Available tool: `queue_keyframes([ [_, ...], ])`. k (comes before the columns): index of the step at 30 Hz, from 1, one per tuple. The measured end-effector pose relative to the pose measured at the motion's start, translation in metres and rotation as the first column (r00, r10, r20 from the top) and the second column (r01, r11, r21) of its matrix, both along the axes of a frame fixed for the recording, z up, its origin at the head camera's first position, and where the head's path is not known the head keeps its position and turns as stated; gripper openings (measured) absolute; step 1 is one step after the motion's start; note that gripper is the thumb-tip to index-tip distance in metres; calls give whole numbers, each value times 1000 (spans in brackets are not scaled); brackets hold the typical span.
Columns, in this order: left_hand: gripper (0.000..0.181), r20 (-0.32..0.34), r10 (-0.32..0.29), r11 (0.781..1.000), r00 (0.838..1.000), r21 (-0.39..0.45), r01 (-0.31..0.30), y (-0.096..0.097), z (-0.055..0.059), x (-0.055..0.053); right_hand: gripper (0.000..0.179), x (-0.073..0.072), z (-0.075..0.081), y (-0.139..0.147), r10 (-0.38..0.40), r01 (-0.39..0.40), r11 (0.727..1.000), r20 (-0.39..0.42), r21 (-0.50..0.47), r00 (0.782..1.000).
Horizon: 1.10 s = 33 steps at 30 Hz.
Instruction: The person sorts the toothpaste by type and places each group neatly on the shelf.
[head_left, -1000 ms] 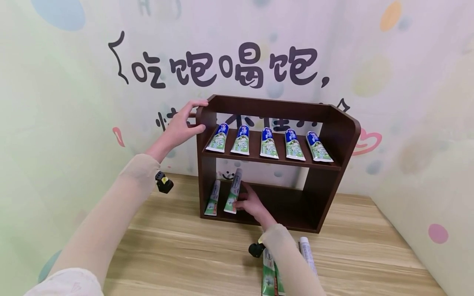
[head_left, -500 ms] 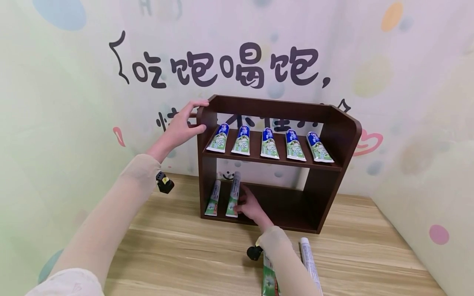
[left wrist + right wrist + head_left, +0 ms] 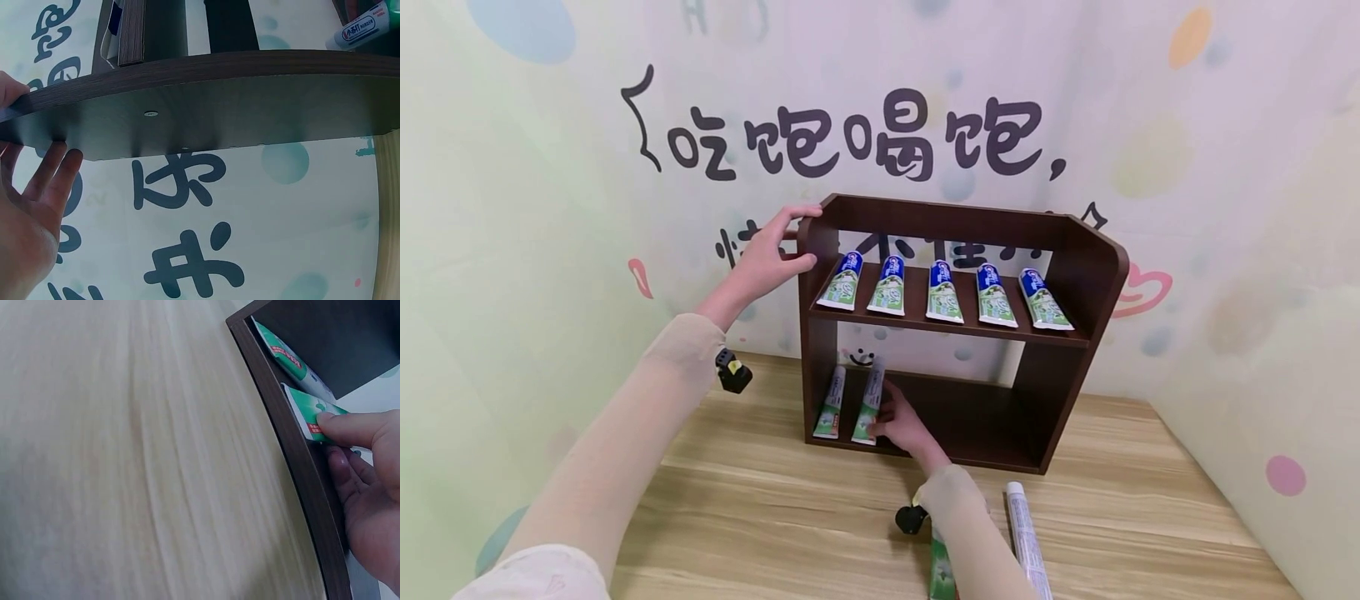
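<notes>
A dark brown two-tier shelf (image 3: 955, 329) stands on the wooden table. My left hand (image 3: 767, 258) grips the upper edge of its left side panel, which the left wrist view shows between thumb and fingers (image 3: 53, 175). On the lower tier, my right hand (image 3: 904, 418) pinches a green-and-silver toothpaste tube (image 3: 868, 404), thumb on its flat end in the right wrist view. This tube (image 3: 306, 412) lies close over the lower board, its crimped end at the front edge. To its left rests a matching toothpaste tube (image 3: 830, 404).
Several blue-and-green toothpaste tubes (image 3: 943, 292) lie in a row on the upper tier. Nearer on the table (image 3: 775, 517) are a white tube (image 3: 1026, 533) and a green tube (image 3: 942, 562), partly hidden by my right forearm. A printed wall stands behind the shelf.
My right hand has lowered the toothpaste tube onto the lower tier and shifted it slightly left. My left hand has stayed on the side panel.
</notes>
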<state>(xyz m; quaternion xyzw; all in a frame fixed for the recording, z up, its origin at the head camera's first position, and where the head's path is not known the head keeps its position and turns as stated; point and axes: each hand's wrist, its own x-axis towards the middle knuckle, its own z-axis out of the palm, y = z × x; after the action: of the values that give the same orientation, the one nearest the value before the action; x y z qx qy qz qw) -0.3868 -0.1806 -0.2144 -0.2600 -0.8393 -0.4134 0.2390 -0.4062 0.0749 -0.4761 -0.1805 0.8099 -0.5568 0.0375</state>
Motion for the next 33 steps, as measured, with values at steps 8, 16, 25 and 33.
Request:
queue_keyframes([
  [8,57,1,2,1000,1000,0,-2,2,2,5,94,20,22,0,31,-31,1000,9,1,999],
  [16,58,2,9,1000,1000,-1,-9,-1,0,0,95,3,-1,-3,-12,14,997,-33,71,999],
  [25,58,-1,4,1000,1000,-1,-4,-1,0,-3,91,6,2,-2,-36,44,987,-57,153,998],
  [33,58,-4,3,1000,1000,-3,-3,0,-1,-1,79,7,2,0,-1,17,982,-86,190,996],
])
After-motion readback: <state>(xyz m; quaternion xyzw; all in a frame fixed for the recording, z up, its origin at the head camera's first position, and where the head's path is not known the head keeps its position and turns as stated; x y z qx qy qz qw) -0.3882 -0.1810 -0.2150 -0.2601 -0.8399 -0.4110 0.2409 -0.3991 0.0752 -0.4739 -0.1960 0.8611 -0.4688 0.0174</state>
